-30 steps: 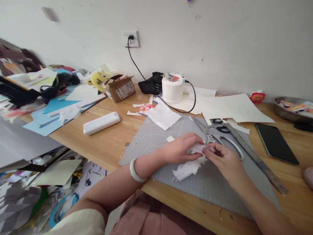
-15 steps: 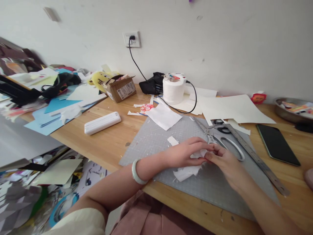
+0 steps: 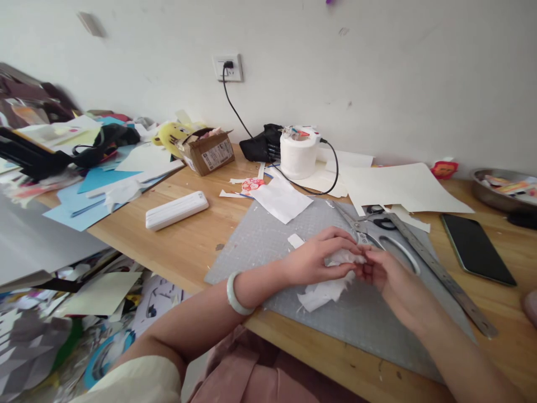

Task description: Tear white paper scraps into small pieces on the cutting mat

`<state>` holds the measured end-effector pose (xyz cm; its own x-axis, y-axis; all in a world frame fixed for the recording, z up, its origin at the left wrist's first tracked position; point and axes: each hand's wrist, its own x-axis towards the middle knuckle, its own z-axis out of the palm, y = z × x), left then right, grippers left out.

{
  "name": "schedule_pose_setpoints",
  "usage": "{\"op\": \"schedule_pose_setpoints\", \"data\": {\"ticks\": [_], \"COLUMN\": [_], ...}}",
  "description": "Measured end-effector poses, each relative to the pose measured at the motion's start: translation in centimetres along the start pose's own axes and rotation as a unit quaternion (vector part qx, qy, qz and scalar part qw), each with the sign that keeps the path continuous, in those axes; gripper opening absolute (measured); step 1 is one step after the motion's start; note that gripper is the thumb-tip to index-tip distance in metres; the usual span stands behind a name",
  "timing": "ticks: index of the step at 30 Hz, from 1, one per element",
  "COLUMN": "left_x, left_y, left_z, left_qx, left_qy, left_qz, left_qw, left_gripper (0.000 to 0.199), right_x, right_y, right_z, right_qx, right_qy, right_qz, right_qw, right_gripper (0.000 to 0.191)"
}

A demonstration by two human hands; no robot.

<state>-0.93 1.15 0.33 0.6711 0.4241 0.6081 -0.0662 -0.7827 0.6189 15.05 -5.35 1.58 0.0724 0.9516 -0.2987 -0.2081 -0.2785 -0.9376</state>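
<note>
My left hand (image 3: 321, 257) is curled around a crumpled piece of thin white tissue paper (image 3: 344, 257), its fingers closed on the paper's right end. The fingertips of my right hand (image 3: 388, 274) pinch that same end, meeting the left fingertips. Part of the paper is hidden by the fingers. Below the hands, a torn white tissue scrap (image 3: 321, 294) lies on the grey cutting mat (image 3: 255, 254). A small white strip (image 3: 296, 240) rests just beyond my left wrist. Large scissors (image 3: 396, 249) with metal handles lie right behind my hands.
A steel ruler (image 3: 444, 274) slants along the mat's right side, with a phone (image 3: 478, 249) beyond it. At the back stand a white roll (image 3: 298, 154) with a black cable and a cardboard box (image 3: 207, 152). A long white case (image 3: 177, 211) lies on the left.
My right hand has turned and shifted slightly right and down. More of the white tissue paper now shows between my hands.
</note>
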Motion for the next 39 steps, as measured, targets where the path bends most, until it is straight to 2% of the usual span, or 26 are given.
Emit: {"op": "schedule_pose_setpoints", "data": {"ticks": [3,10,21,30,39], "left_x": [-0.03,-0.14,-0.11,-0.09,-0.24], "left_y": [0.06,-0.03,0.12,-0.3,0.09], "left_z": [-0.01,0.15,0.66,0.29,0.73], "left_qx": [0.003,0.0,-0.021,0.014,-0.016], "left_qy": [0.006,-0.005,-0.025,0.004,-0.024], "left_qz": [-0.006,-0.015,0.016,-0.004,0.004], "left_qw": [1.0,1.0,0.999,1.0,1.0], "left_gripper": [0.022,0.025,0.025,0.026,0.026], "right_x": [0.1,-0.04,0.35,0.0,0.2], "right_y": [0.21,0.14,0.69,-0.04,0.47], "right_z": [-0.06,0.19,0.56,0.09,0.39], "right_qx": [0.005,-0.031,-0.075,-0.072,-0.131], "right_qy": [0.022,0.014,0.019,-0.005,0.006], "right_qz": [0.004,-0.006,-0.032,-0.024,-0.027], "right_qw": [1.0,0.999,0.996,0.997,0.991], "right_gripper": [0.013,0.015,0.012,0.013,0.016]}}
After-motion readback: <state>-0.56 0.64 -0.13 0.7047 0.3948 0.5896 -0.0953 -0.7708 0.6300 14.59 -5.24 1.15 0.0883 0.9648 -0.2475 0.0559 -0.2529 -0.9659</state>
